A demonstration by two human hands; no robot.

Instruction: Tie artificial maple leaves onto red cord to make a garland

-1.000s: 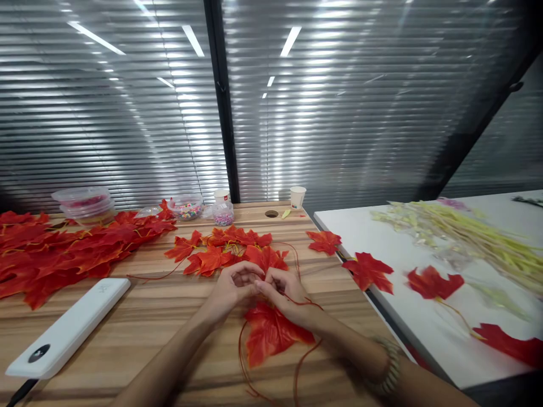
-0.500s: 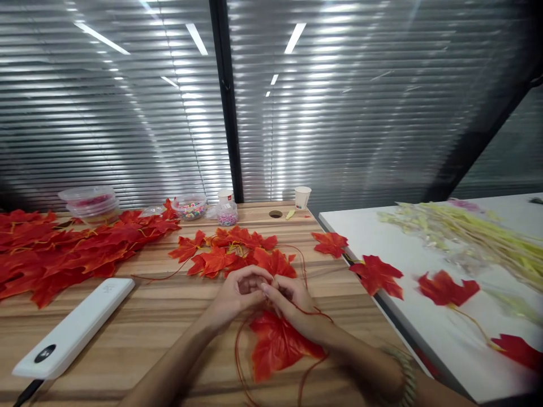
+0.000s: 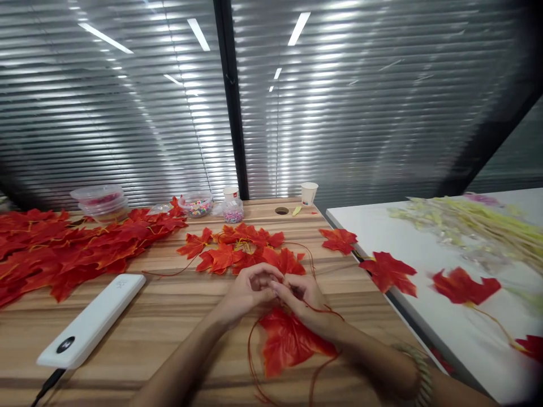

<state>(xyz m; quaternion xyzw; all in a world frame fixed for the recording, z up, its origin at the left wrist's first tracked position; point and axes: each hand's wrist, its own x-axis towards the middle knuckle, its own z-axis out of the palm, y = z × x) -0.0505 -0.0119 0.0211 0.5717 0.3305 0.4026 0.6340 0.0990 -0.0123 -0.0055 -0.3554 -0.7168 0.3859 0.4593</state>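
My left hand (image 3: 253,289) and my right hand (image 3: 306,302) meet at the middle of the wooden table, fingertips pressed together. Whatever they pinch between them is too small and hidden to make out. Below the fingers hangs or lies a large red maple leaf (image 3: 288,343), partly under my right hand. A thin red cord (image 3: 251,362) loops around that leaf, and a strand of it crosses my right hand. Just beyond my fingers, a cluster of orange-red leaves (image 3: 224,257) rests on the table.
A white power bank (image 3: 93,319) with a black cable and a pile of red leaves (image 3: 85,249) lie left. Bead containers (image 3: 195,204) and a paper cup (image 3: 309,193) stand at the back. More leaves (image 3: 389,272) reach onto the white table (image 3: 365,226) at right.
The whole view has shifted slightly, so the table items appear a little farther right. My hands keep nearly the same pose, fingertips still together.
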